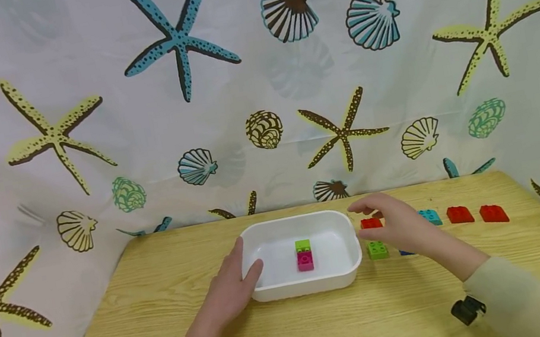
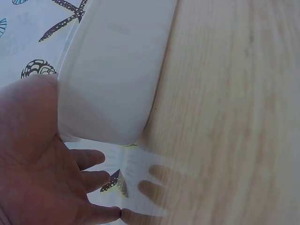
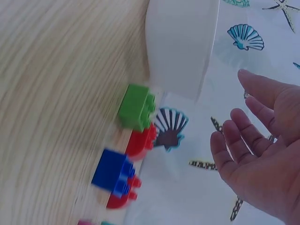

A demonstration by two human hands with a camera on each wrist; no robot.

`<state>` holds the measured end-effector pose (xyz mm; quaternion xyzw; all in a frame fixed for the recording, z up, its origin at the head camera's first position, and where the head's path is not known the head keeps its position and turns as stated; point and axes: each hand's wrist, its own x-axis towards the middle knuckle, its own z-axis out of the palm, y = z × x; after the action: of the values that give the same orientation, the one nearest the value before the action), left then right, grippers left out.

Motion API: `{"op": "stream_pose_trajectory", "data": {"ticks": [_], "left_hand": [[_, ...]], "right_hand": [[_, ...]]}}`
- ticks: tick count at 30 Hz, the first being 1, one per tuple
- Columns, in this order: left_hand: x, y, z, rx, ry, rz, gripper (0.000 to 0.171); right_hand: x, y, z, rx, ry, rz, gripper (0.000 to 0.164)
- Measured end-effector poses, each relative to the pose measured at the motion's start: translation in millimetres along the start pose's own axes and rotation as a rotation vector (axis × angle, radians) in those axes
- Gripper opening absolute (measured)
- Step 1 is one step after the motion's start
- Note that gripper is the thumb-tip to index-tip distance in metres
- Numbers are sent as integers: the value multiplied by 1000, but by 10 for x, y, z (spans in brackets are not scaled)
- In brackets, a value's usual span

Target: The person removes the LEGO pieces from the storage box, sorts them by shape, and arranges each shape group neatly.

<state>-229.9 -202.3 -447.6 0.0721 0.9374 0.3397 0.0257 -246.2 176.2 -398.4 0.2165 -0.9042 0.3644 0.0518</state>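
Note:
A white plastic tub (image 1: 307,287) stands on the table with a lime green toy brick (image 1: 302,245) and a magenta toy brick (image 1: 305,261) inside; whether these two are joined I cannot tell. My left hand (image 1: 229,290) holds the tub's left end, thumb over the rim and fingers along the outside. Above the bricks by the tub's right end, my right hand (image 1: 393,222) hovers with fingers apart and nothing between them. Below it lie a green brick (image 3: 133,108), a red brick (image 3: 140,143) and a blue brick (image 3: 112,171).
Farther right on the wooden table (image 1: 160,284) are a light blue brick (image 1: 430,217), a red brick (image 1: 459,214) and another red brick (image 1: 494,214). A white curtain (image 1: 263,193) printed with starfish and shells hangs behind the table and at its sides.

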Motion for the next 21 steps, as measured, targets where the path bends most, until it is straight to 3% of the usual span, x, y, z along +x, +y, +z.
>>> {"op": "stream_pose_trajectory", "data": {"ticks": [4,12,21], "left_hand": [[0,0,0,5,2,1,84],[-4,-2,-2,9,5,3,84],[12,5,-2,3,4,3,84]], "right_hand": [[98,-126,135,46,-30,15,50],[274,-321,386,76,-81,-32,50],[406,-367,636,90,-115,-31,51]]}}
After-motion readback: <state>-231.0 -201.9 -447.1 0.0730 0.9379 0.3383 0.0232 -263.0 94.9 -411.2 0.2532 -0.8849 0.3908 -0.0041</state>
